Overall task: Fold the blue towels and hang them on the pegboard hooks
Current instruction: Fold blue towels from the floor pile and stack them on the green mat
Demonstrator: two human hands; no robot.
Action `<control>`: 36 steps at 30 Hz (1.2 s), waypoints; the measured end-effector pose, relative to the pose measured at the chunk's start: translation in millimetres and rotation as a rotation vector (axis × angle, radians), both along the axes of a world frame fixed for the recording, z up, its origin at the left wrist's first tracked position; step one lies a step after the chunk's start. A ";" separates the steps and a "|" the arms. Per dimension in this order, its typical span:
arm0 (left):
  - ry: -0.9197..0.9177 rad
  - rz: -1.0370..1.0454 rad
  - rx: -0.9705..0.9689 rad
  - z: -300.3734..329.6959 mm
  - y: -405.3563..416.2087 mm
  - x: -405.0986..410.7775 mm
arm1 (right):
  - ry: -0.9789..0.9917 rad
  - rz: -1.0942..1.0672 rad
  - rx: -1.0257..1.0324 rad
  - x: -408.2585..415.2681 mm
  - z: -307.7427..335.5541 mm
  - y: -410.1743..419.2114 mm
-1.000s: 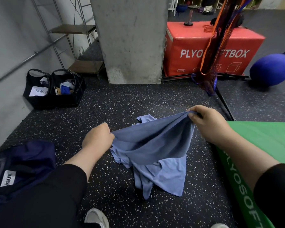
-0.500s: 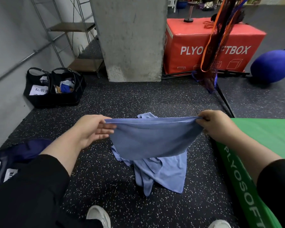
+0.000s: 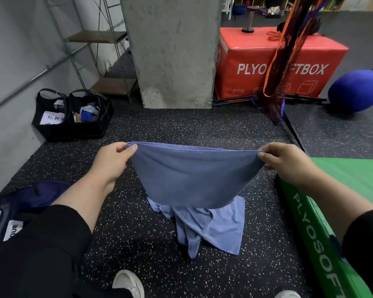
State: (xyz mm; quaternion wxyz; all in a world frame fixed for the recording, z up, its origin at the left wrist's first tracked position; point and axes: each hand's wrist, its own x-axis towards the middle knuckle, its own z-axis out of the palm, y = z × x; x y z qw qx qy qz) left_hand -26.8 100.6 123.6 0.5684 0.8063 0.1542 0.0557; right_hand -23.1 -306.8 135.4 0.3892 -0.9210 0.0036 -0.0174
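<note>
Above the speckled gym floor (image 3: 138, 233), left hand (image 3: 110, 164) and right hand (image 3: 289, 166) now pinch the blue towel (image 3: 192, 179) by its top corners, newly stretched taut over the crumpled towel pile (image 3: 213, 229), ready for folding.

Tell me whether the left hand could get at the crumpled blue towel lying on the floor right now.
Probably not yet: the left hand pinches one corner of the stretched blue towel, which hangs over the crumpled blue towel on the speckled floor. It must let go first.
</note>
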 end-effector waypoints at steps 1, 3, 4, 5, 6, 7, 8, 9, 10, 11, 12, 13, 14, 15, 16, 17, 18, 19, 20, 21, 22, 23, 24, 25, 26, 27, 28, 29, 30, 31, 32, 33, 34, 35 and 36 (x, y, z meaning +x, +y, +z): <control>-0.003 0.000 -0.013 -1.0 0.3 0.9 | 0.004 0.004 -0.011 -0.1 0.3 0.0; -0.038 0.000 -0.048 -3.1 1.7 3.2 | 0.008 0.002 -0.022 0.6 0.6 0.4; -0.061 0.001 -0.069 -3.7 2.5 3.9 | 0.009 -0.001 -0.034 1.0 1.1 0.8; -0.082 0.000 -0.073 -3.8 2.2 4.8 | 0.004 -0.002 -0.049 1.8 1.0 0.7; -0.103 -0.007 -0.060 -4.1 1.5 5.7 | -0.002 -0.006 -0.075 2.4 1.0 1.1; -0.124 -0.023 -0.040 -4.4 -0.1 6.3 | -0.006 -0.004 -0.106 2.7 0.7 1.6; -0.143 -0.040 -0.027 -3.8 -2.4 6.5 | -0.006 0.000 -0.140 2.9 0.1 2.2; -0.157 -0.058 -0.021 -1.7 -6.1 6.1 | 0.002 -0.004 -0.164 3.8 -1.6 2.1; -0.172 -0.071 -0.012 0.1 -9.6 6.1 | 0.017 -0.020 -0.180 5.0 -2.9 1.3; -0.188 -0.084 0.004 2.5 -13.8 5.8 | 0.033 -0.039 -0.197 5.8 -3.3 0.5; -0.205 -0.098 0.020 5.4 -18.5 5.7 | 0.048 -0.053 -0.228 7.1 -4.8 -0.6; -0.221 -0.117 0.024 9.7 -25.0 4.4 | 0.075 -0.057 -0.261 7.9 -5.8 -1.2; -0.232 -0.141 0.016 13.8 -31.6 3.4 | 0.113 -0.047 -0.296 8.2 -7.4 -1.1; -0.234 -0.173 -0.005 17.9 -39.0 2.7 | 0.163 -0.027 -0.313 7.9 -9.9 0.7; -0.220 -0.214 -0.026 20.9 -47.1 2.5 | 0.214 0.007 -0.315 7.0 -12.7 4.5; -0.195 -0.265 -0.035 22.2 -55.4 2.1 | 0.243 0.051 -0.294 6.5 -17.1 9.5; -0.163 -0.319 -0.042 22.3 -64.3 1.9 | 0.242 0.101 -0.265 5.6 -19.8 16.3; -0.132 -0.369 -0.037 21.5 -73.5 1.9 | 0.215 0.153 -0.231 4.7 -20.2 25.3; -0.110 -0.415 -0.020 20.8 -82.0 1.5 | 0.176 0.211 -0.185 3.5 -18.4 36.5; -0.102 -0.451 0.009 20.1 -89.9 1.8 | 0.138 0.261 -0.136 3.4 -17.2 48.0; -0.096 -0.477 0.032 18.4 -97.0 2.7 | 0.114 0.309 -0.084 2.8 -15.1 59.2; -0.088 -0.498 0.051 17.2 -103.2 3.1 | 0.105 0.343 -0.034 3.2 -14.0 71.7; -0.079 -0.516 0.058 18.2 -107.7 3.2 | 0.109 0.373 0.020 3.7 -12.5 83.0; -0.074 -0.528 0.060 19.0 -111.2 3.4 | 0.129 0.401 0.088 4.0 -12.7 92.0; -0.077 -0.528 0.056 19.3 -113.0 4.4 | 0.139 0.429 0.147 4.1 -14.1 99.3; -0.083 -0.522 0.056 18.9 -113.1 6.0 | 0.134 0.440 0.174 4.9 -16.2 104.5; -0.083 -0.510 0.055 18.9 -111.8 6.8 | 0.130 0.439 0.189 5.7 -16.8 107.5; -0.074 -0.505 0.048 18.5 -109.8 7.2 | 0.132 0.439 0.208 6.4 -17.5 108.6; -0.061 -0.514 0.034 18.6 -107.9 7.3 | 0.142 0.432 0.238 7.2 -18.5 109.3; -0.045 -0.543 0.024 18.1 -106.3 7.3 | 0.160 0.421 0.283 7.5 -19.1 110.0; -0.029 -0.578 0.029 17.2 -105.4 6.5 | 0.185 0.421 0.332 6.7 -17.8 111.0; -0.015 -0.613 0.055 16.0 -105.1 5.6 | 0.208 0.434 0.366 6.8 -18.0 111.5; -0.006 -0.634 0.089 14.2 -104.8 4.9 | 0.223 0.455 0.377 6.1 -17.1 111.8; -0.006 -0.644 0.119 12.1 -105.1 4.5 | 0.226 0.456 0.355 6.2 -16.4 111.5; -0.017 -0.647 0.138 10.6 -105.4 4.2 | 0.212 0.448 0.316 6.9 -17.0 110.5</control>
